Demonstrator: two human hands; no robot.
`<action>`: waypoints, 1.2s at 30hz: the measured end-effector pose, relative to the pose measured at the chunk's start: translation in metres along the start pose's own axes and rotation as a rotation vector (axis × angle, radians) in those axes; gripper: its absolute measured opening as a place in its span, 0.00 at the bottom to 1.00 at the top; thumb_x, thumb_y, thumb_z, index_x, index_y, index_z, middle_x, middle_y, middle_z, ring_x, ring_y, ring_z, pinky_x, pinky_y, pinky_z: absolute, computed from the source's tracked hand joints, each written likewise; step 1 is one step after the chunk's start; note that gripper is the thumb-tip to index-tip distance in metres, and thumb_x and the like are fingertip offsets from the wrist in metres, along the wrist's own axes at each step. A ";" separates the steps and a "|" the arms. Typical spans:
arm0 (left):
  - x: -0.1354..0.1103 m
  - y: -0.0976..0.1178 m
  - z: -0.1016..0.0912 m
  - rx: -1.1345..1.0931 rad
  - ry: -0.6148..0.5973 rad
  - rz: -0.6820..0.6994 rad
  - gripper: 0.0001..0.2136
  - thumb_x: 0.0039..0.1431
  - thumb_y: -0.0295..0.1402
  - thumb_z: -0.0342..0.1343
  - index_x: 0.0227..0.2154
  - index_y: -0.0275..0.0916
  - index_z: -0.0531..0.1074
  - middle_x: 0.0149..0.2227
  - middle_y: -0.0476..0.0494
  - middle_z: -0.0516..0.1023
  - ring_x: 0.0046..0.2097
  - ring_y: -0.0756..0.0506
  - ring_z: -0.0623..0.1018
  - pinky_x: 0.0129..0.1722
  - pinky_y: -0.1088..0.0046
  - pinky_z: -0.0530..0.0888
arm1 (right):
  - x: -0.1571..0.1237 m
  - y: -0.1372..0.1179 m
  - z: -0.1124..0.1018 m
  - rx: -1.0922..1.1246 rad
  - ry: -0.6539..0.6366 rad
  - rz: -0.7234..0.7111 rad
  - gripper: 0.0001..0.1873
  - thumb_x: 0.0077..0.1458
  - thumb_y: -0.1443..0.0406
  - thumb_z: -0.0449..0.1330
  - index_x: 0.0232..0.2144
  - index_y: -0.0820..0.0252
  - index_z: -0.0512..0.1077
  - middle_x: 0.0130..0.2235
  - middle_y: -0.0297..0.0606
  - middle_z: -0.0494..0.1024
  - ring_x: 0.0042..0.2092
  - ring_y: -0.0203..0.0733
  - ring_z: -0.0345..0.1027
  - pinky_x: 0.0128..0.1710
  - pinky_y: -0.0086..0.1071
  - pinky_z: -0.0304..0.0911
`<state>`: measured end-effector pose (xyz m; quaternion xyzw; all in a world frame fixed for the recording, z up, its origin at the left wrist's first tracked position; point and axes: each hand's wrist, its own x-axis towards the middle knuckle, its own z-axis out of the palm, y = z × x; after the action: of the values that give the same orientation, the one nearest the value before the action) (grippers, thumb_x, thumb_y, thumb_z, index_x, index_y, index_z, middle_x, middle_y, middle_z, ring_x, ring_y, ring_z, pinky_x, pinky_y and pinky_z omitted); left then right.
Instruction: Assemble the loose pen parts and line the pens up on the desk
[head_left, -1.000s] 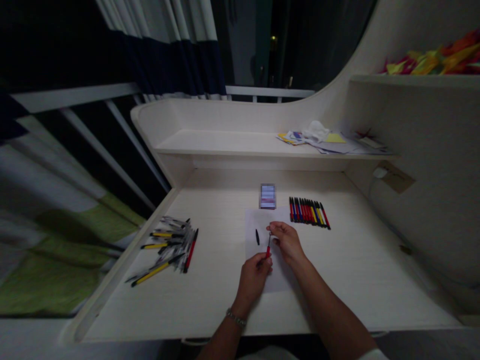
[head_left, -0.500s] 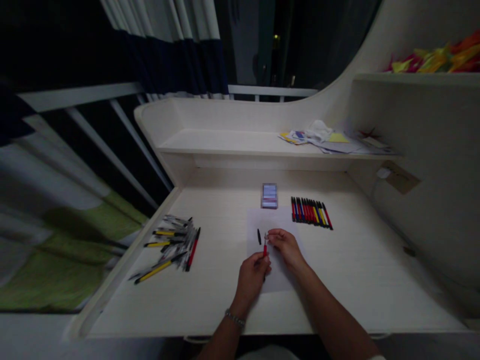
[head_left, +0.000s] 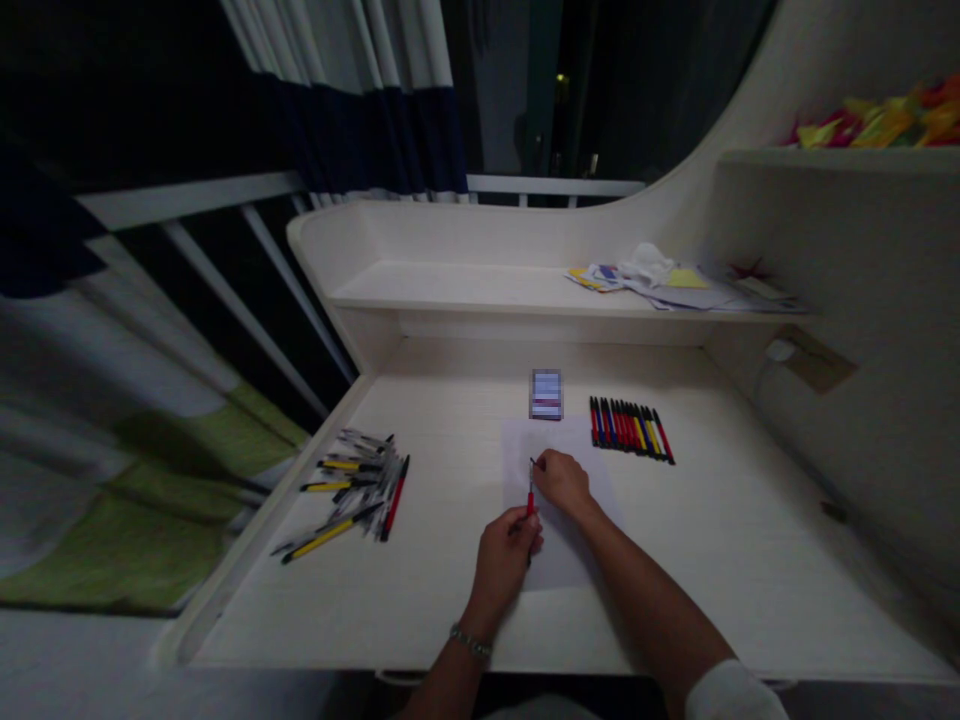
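A red pen (head_left: 531,503) was held over white paper (head_left: 517,437).
The left hand (head_left: 504,550) was clamped on the pen; the right hand (head_left: 562,482) pinched a small dark piece (head_left: 532,461) near its far end.

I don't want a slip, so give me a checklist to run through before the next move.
1. Red pen gripped in left hand: ok.
2. Right hand at the pen's upper end: ok.
3. Right fingertips' grip on the small dark piece: cannot tell, too small.
4. Paper flat on the desk: ok.
5. Row of pens lined up side by side: ok.
6. Pile of pens tidy: not ok, jumbled.
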<state>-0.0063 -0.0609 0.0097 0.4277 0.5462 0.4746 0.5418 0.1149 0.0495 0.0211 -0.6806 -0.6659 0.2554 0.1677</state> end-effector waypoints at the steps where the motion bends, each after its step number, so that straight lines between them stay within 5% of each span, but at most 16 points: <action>1: 0.000 0.000 0.001 -0.002 -0.002 0.000 0.21 0.52 0.46 0.61 0.40 0.32 0.77 0.31 0.40 0.80 0.29 0.46 0.78 0.30 0.71 0.74 | 0.000 0.006 -0.002 0.134 0.011 -0.009 0.09 0.53 0.61 0.58 0.34 0.58 0.75 0.37 0.44 0.81 0.40 0.46 0.74 0.38 0.35 0.63; 6: -0.001 0.002 0.009 -0.007 -0.037 0.015 0.20 0.52 0.44 0.62 0.40 0.32 0.78 0.31 0.40 0.80 0.28 0.47 0.77 0.31 0.71 0.74 | -0.002 0.023 -0.024 0.919 0.065 -0.061 0.23 0.49 0.56 0.61 0.47 0.59 0.70 0.29 0.37 0.80 0.25 0.38 0.68 0.26 0.30 0.61; 10: -0.001 0.002 0.015 -0.002 -0.077 0.027 0.19 0.54 0.44 0.61 0.41 0.32 0.78 0.31 0.41 0.79 0.30 0.46 0.78 0.32 0.70 0.75 | -0.009 0.016 -0.046 1.147 0.122 -0.053 0.26 0.43 0.54 0.67 0.44 0.59 0.71 0.31 0.38 0.81 0.26 0.36 0.67 0.26 0.29 0.61; 28: 0.000 0.001 0.014 0.024 -0.081 0.016 0.18 0.53 0.41 0.61 0.40 0.33 0.78 0.30 0.42 0.79 0.29 0.47 0.77 0.31 0.72 0.73 | -0.013 0.014 -0.046 1.059 0.102 -0.136 0.22 0.46 0.57 0.65 0.44 0.58 0.72 0.30 0.38 0.80 0.26 0.36 0.67 0.24 0.29 0.60; 36: 0.003 0.005 0.015 0.001 -0.092 0.014 0.18 0.53 0.42 0.60 0.41 0.32 0.78 0.30 0.41 0.79 0.28 0.48 0.76 0.29 0.74 0.72 | -0.029 0.016 -0.040 0.978 -0.017 -0.158 0.20 0.45 0.58 0.65 0.42 0.59 0.73 0.30 0.38 0.80 0.25 0.36 0.66 0.25 0.30 0.61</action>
<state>0.0081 -0.0566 0.0145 0.4530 0.5180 0.4579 0.5628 0.1510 0.0247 0.0483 -0.4673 -0.5189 0.5301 0.4810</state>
